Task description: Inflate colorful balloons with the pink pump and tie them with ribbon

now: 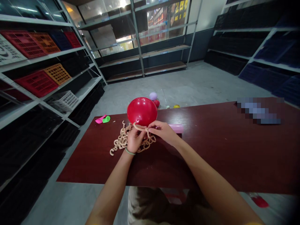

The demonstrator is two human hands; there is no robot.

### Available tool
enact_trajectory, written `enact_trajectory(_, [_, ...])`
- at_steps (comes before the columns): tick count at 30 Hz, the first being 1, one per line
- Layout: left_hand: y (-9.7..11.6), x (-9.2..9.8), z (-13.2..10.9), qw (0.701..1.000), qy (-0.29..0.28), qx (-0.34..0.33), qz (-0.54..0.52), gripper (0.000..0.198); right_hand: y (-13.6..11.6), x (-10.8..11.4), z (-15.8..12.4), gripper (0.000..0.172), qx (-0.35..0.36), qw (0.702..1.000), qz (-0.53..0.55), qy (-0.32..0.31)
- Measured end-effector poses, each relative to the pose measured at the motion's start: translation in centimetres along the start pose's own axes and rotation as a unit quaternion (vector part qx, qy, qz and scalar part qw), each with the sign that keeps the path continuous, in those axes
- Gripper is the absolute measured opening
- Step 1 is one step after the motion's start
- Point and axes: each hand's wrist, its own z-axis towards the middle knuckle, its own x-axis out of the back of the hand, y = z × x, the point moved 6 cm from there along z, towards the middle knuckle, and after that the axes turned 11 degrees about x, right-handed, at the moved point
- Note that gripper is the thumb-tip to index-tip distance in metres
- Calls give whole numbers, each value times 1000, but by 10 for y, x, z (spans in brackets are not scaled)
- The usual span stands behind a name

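Head view is showing one red balloon (142, 111), inflated, round and glossy, sitting on the dark red table (211, 150) just beyond the two hands. Its neck is pointing down toward the hands and is hidden behind them. The left hand (134, 139) is closing its fingers around a pale beige strand (140, 127) that is curving up against the balloon's underside; a green band (129, 152) is circling that wrist. The right hand (162, 131) is pinching the same strand with narrowed fingertips, just right of the left hand, the two hands touching or nearly so. What exactly is passing between the fingers is too small to make out.

Under and to the left of the hands, one heap of beige curled pieces (122, 140) is lying on the table, looped and hook-shaped; their number cannot be counted. One pale pink cylinder (176, 128) is lying behind the right hand, partly covered by it. At the far left corner of the table, two limp balloons are lying side by side: one pink (100, 119), one green (106, 119).

Beyond the table, on the grey floor, a lilac balloon (153, 96) and a smaller red one (157, 103) are resting together. Metal shelves are lining the walls, with red and orange crates (37, 82) on the left. A blurred patch is covering something at the table's far right.
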Motion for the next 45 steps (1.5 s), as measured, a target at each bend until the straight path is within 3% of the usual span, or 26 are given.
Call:
enact_trajectory(3, [2, -2, 0, 1000, -24, 1, -5, 13, -5, 1, 0, 20, 13, 998, -56, -9])
enact_trajectory(5, [4, -2, 1, 999, -33, 1, -6, 14, -12, 2, 1, 14, 66, 988, -140, 4])
enact_trajectory(10, [3, 6, 4, 999, 31, 24, 11, 16, -24, -3, -2, 19, 179, 925, -329, 56])
enact_trajectory(16, [-5, 13, 4, 992, 95, 81, 8, 20, -24, -7, -5, 22, 207, 832, -511, 61])
enact_trajectory(21, [-12, 11, 3, 984, 100, 139, -50, 23, -21, -5, -3, 22, 213, 801, -556, 69])
enact_trajectory(24, [-9, 10, 3, 988, 91, 123, -28, 22, -17, -6, -3, 21, 222, 801, -553, 63])
enact_trajectory(29, [3, 2, -1, 993, 93, 41, 64, 19, -12, -3, -5, 19, 242, 833, -496, 47])
enact_trajectory(36, [12, 10, -1, 978, 204, 34, -22, 17, -3, 21, -7, 13, 223, 860, -427, 167])
enact_trajectory(39, [27, 13, 10, 974, 214, 28, -66, 17, 4, 24, -8, 14, 217, 859, -423, 191])
enact_trajectory(42, [45, 11, 32, 973, 210, 11, -99, 17, 4, 17, -9, 15, 235, 856, -426, 173])
enact_trajectory(45, [61, -2, 65, 987, 123, -23, -99, 20, 1, 7, -9, 15, 258, 856, -428, 134])
